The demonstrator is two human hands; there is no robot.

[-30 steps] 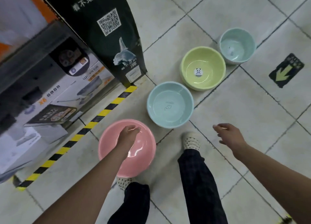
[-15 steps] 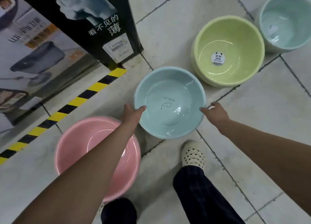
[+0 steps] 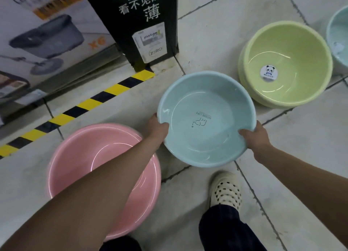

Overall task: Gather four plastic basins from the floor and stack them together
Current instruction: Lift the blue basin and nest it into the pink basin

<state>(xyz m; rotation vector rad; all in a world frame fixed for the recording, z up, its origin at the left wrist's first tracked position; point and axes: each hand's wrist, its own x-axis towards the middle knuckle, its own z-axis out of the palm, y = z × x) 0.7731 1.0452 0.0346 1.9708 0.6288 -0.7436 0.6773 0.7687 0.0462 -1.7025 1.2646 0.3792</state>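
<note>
A pale blue basin (image 3: 205, 122) is clasped at its rim by the left grip (image 3: 157, 130) and right grip (image 3: 254, 137), with a pink basin (image 3: 75, 156) seen under the left grip's forearm and a green basin (image 3: 286, 49) beyond the right grip.

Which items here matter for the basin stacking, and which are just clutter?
Job: blue basin, gripped at its rim by left hand and right hand; pink basin; green basin; pale basin at right edge.
Clutter: black carton, mop box, striped floor tape.

We find bare floor (image 3: 310, 147) open right of the blue basin (image 3: 205, 137); the pink basin (image 3: 79, 152) lies near its left, with the green basin (image 3: 282, 43) and black carton (image 3: 135, 24) beyond.
</note>
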